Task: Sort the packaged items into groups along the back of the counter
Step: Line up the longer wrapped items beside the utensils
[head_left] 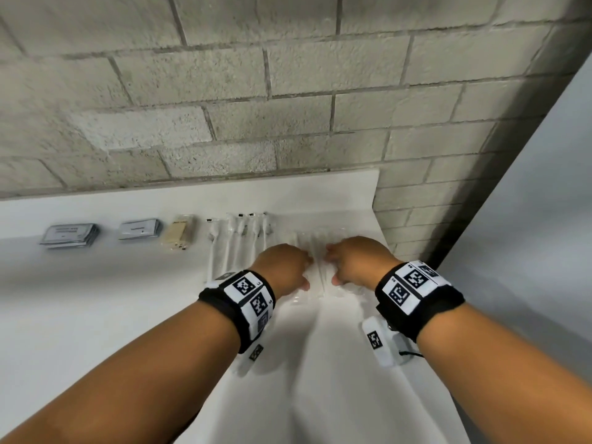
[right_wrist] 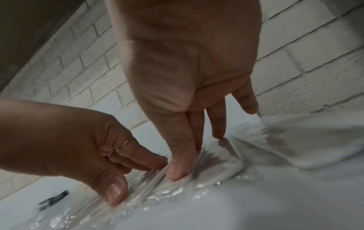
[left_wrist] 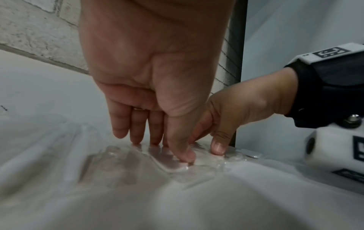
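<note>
A small pile of clear plastic-wrapped packets (head_left: 316,251) lies at the right end of the white counter (head_left: 96,299), near the back wall. My left hand (head_left: 306,270) and right hand (head_left: 330,267) both sit on that pile, side by side. In the left wrist view the left hand (left_wrist: 163,149) has straight fingers, and its fingertips and thumb press on the clear wrap (left_wrist: 169,165). Seen from the right wrist, the right hand (right_wrist: 197,155) presses its thumb and fingertips onto the crinkled wrap (right_wrist: 222,160). Neither hand is closed round a packet.
Along the back stand two stacks of grey packets (head_left: 69,235) (head_left: 139,230), a beige packet (head_left: 179,233) and several long white wrapped items (head_left: 237,245). The brick wall (head_left: 288,107) is behind. The counter ends just right of the hands, next to a grey panel (head_left: 528,219).
</note>
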The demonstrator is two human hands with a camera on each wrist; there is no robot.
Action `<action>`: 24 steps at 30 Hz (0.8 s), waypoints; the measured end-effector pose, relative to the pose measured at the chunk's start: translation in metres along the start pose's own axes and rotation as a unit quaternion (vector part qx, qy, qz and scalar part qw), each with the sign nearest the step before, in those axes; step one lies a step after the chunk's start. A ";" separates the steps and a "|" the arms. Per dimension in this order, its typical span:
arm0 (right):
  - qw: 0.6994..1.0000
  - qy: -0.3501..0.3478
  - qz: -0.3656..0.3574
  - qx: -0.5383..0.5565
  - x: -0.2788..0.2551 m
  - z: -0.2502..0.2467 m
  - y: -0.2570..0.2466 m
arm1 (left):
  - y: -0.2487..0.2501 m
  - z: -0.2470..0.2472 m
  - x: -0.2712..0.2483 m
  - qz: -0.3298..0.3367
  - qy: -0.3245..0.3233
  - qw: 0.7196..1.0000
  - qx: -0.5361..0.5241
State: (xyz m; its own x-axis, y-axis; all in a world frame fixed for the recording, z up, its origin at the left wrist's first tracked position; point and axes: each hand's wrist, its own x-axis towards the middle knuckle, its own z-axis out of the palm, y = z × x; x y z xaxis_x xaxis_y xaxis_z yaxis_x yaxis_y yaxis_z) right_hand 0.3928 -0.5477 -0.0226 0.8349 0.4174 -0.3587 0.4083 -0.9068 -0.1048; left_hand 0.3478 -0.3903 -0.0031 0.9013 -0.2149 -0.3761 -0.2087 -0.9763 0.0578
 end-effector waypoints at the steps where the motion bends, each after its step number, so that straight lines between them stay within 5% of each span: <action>1: 1.000 -0.006 0.003 0.005 -0.001 -0.001 0.001 | 0.000 0.001 0.000 -0.002 0.001 1.000 -0.002; 20: 0.998 -0.020 -0.005 0.053 -0.003 0.007 0.004 | 0.009 -0.001 0.003 0.005 0.011 1.000 0.012; 24: 0.994 0.038 0.029 0.094 -0.011 -0.002 0.016 | 0.009 -0.002 0.003 0.006 0.035 0.999 -0.013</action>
State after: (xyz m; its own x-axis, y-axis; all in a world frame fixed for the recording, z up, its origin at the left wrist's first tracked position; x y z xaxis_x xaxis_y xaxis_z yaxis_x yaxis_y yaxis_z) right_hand 0.3910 -0.5670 -0.0185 0.8836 0.3602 -0.2991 0.2880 -0.9219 -0.2593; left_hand 0.3491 -0.3997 -0.0014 0.9229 -0.2279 -0.3105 -0.2115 -0.9736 0.0859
